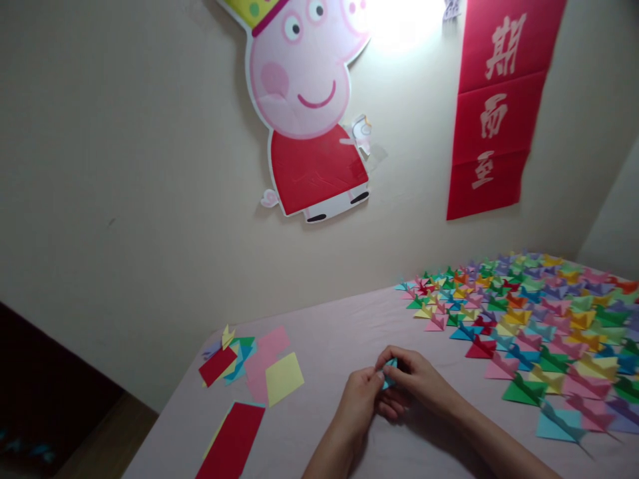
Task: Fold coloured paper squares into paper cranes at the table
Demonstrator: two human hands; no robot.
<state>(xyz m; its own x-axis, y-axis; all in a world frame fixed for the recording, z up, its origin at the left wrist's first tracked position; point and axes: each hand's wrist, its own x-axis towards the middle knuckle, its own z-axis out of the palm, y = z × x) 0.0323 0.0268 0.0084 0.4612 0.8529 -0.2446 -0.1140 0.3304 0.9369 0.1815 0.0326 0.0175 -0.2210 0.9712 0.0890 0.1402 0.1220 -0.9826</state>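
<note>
A small folded piece of light blue paper (389, 374) is pinched between my two hands, low in the middle of the head view. My left hand (362, 392) grips its left side with thumb and fingers. From the right, my right hand (412, 376) pinches its upper part with thumb and forefinger, the other fingers curled. Much of the paper is hidden behind the fingers. To the right stand many folded paper cranes in rows, the nearest a light blue crane (560, 422) and a green crane (524, 390).
Left on the pale tabletop (324, 332) lie a yellow sheet (284, 379), pink sheets (272, 342), a small red sheet (217, 366) and a red stack (232, 442). A pig cutout (319, 166) and a red banner (499, 140) hang on the wall behind.
</note>
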